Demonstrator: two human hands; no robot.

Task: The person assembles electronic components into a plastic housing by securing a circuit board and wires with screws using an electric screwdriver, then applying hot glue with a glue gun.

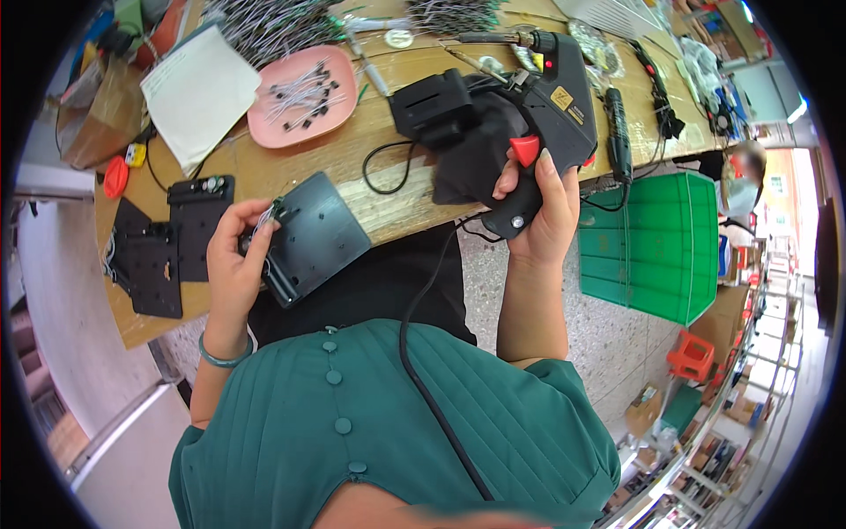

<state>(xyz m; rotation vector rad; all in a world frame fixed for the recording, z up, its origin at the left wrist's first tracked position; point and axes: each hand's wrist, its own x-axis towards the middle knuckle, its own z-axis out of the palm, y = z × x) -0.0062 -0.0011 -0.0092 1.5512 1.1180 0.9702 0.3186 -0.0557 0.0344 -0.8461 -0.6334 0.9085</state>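
My right hand (548,216) is wrapped round the handle of a black soldering gun (564,101). Its red trigger (524,150) sits by my fingers, a small red light glows on its body, and the metal tip points left. My left hand (233,251) is closed at the left edge of a flat black plate (324,231) dotted with small holes. Between thumb and fingers there, it pinches a small part with thin wires (271,217); its exact kind is too small to tell. The plate reaches over the table's front edge.
A pink tray (346,79) holds several short wired parts, with wire bundles (273,35) behind. More black plates (145,273) lie at left, white paper (198,93) farther back. A black cord (432,397) crosses my front. A green crate (652,247) and red stool (692,355) stand right.
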